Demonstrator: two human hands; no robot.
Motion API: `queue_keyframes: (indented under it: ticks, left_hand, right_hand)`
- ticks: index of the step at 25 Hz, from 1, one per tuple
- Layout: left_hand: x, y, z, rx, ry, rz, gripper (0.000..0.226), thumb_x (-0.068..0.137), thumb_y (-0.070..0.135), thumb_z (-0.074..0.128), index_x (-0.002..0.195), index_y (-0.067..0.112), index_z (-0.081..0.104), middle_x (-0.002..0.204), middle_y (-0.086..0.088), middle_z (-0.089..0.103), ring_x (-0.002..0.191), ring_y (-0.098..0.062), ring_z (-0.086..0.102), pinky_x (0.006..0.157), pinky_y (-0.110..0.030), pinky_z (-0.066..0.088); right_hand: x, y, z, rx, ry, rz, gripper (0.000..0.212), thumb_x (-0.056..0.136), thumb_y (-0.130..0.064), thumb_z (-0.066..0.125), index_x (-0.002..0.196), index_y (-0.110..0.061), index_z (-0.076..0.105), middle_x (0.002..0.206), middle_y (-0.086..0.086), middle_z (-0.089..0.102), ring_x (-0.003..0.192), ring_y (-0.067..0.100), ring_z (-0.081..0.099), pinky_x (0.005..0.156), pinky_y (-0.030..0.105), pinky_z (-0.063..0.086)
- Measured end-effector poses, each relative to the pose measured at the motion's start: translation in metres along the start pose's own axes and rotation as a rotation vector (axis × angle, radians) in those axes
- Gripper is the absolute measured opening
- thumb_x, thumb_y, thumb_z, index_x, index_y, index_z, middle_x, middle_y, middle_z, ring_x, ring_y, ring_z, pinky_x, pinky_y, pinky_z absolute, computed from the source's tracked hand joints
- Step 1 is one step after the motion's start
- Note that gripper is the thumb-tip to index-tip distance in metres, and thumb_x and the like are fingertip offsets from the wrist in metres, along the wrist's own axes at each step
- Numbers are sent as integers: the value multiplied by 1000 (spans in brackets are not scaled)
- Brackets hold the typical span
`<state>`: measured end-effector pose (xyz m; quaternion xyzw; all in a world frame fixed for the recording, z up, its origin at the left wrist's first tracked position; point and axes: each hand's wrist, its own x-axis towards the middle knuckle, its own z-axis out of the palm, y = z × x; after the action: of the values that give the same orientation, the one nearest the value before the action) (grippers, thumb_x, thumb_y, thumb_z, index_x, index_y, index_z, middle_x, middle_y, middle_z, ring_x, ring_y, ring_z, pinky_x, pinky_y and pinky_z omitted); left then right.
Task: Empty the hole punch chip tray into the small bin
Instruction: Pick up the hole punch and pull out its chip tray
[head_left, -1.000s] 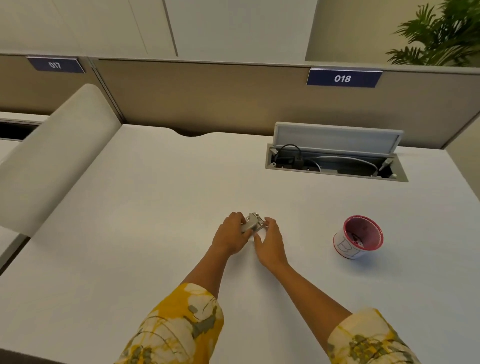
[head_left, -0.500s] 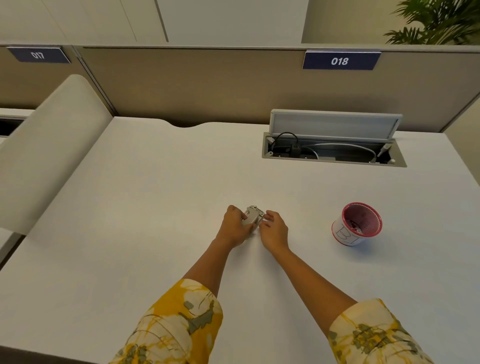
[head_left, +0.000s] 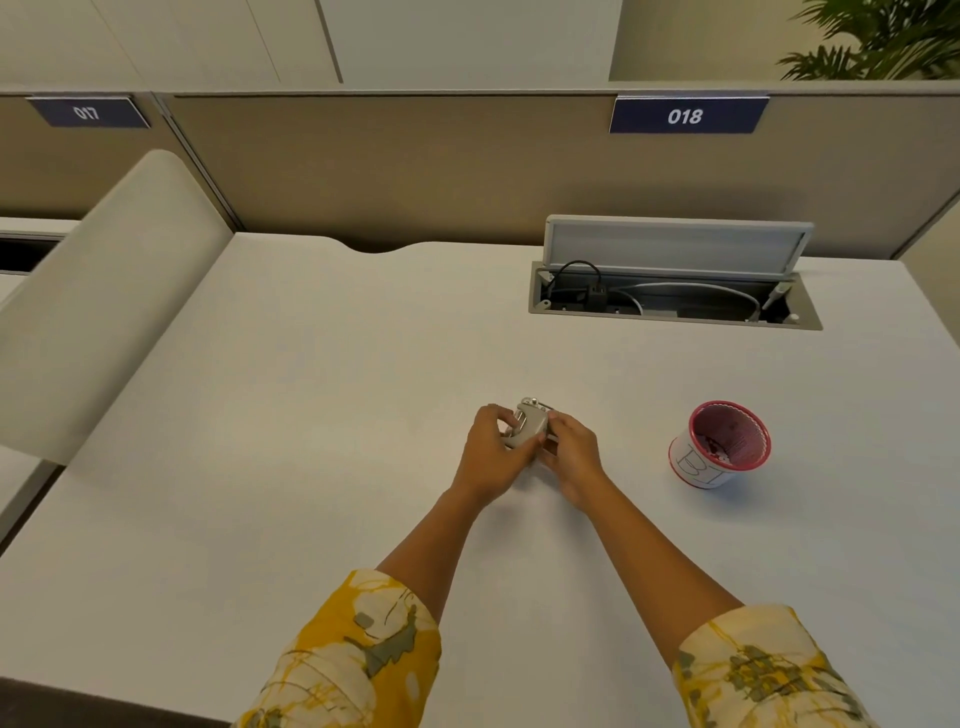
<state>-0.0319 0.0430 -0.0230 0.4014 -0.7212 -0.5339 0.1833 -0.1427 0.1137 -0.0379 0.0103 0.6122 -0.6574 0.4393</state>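
Observation:
A small grey metal hole punch (head_left: 529, 427) sits between both hands near the middle of the white desk (head_left: 311, 415). My left hand (head_left: 492, 457) wraps its left side, fingers curled over it. My right hand (head_left: 570, 456) grips its right side with the fingertips. The chip tray cannot be made out under the fingers. The small bin (head_left: 719, 443), a round cup with a red rim and a white hand-lettered label, stands upright on the desk to the right of my right hand, apart from it.
An open cable hatch (head_left: 675, 296) with wires lies in the desk at the back right, its lid raised. A beige partition (head_left: 415, 171) with a "018" tag runs along the back. A padded divider (head_left: 104, 291) borders the desk's left side.
Both hands stay on the hole punch at much the same spot on the desk. My right fingers have shifted closer over its right side. The bin has not moved.

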Motion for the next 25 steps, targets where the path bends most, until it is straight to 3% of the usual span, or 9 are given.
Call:
queue_keyframes:
  ticks: [3, 4, 7, 13, 19, 25]
  left_hand:
    - [3, 7, -1, -274, 111, -243, 29, 96, 37, 61, 110, 12, 58, 108, -7, 68, 96, -28, 70, 80, -40, 61]
    - [4, 8, -3, -361, 93, -328, 28, 99, 36, 55, 111, 11, 63, 107, -9, 71, 93, -27, 70, 77, -43, 61]
    - [5, 12, -7, -482, 2, -427, 35, 100, 39, 51, 101, 14, 75, 97, -8, 77, 80, -22, 72, 57, -31, 58]
    - [4, 11, -6, -490, -39, -463, 37, 94, 47, 60, 96, 15, 80, 97, -7, 78, 83, -23, 72, 62, -33, 57]
    - [2, 13, -6, -498, 44, -410, 33, 95, 42, 61, 91, 15, 81, 85, -5, 78, 74, -21, 71, 55, -28, 56]
    - [3, 17, -1, -529, 115, -462, 34, 96, 38, 61, 76, 17, 78, 74, -3, 74, 70, -22, 68, 68, -35, 54]
  right_hand:
    - [-6, -2, -9, 45, -81, -6, 28, 100, -17, 50, 119, -7, 68, 114, 16, 70, 100, 30, 68, 83, 40, 59]
    - [-7, -2, -12, 56, -107, -2, 28, 100, -18, 50, 118, -8, 68, 114, 15, 71, 99, 30, 68, 82, 39, 59]
    - [-10, -1, -18, 23, -165, 1, 29, 98, -24, 51, 115, -11, 70, 113, 13, 72, 99, 29, 68, 75, 36, 58]
    - [-16, -8, -19, -119, -203, -25, 27, 96, -29, 53, 107, -19, 75, 103, 4, 76, 90, 21, 70, 66, 28, 57]
    - [-20, -10, -14, -109, -217, -34, 27, 96, -30, 53, 106, -20, 76, 103, 2, 77, 88, 16, 73, 69, 29, 58]
    - [-25, -13, -11, -65, -223, -45, 24, 97, -24, 54, 107, -16, 75, 103, 4, 77, 87, 16, 73, 69, 28, 58]
